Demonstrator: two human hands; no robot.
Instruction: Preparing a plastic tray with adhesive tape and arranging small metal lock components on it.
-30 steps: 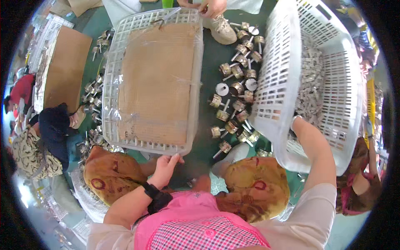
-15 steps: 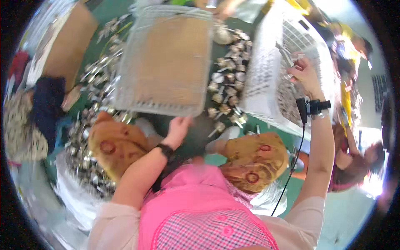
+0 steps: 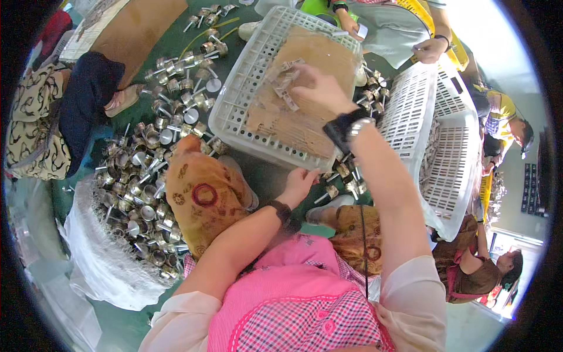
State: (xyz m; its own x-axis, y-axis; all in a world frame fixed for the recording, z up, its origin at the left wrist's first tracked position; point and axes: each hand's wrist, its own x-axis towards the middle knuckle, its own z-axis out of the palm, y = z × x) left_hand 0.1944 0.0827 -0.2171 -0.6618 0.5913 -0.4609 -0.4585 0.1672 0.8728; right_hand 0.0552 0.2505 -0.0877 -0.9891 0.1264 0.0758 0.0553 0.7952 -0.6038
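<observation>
A cardboard sheet [image 3: 281, 126] lies on the white plastic crate [image 3: 234, 126] in front of me. Over the sheet, my right hand [image 3: 324, 92] has thumb and fingers apart, slightly blurred. Several small pale metal pieces [image 3: 285, 85] lie beside its fingertips. At the crate's near edge, my left hand [image 3: 300, 186] is closed, fingertips curled against the rim. Whatever those fingers hold, if anything, is hidden.
Metal cups with stems [image 3: 146, 193] are heaped at left, partly in a white sack [image 3: 111, 258]. More cups lie beside the crate. A white basket [image 3: 448, 170] of small pieces stands right. Another person's hand [image 3: 431, 50] is beyond; a cardboard box [image 3: 138, 35] stands far left.
My right hand has moved left from the white basket to above the cardboard, where small metal pieces now show. My left hand stays by the crate's near edge. The whole view has shifted.
</observation>
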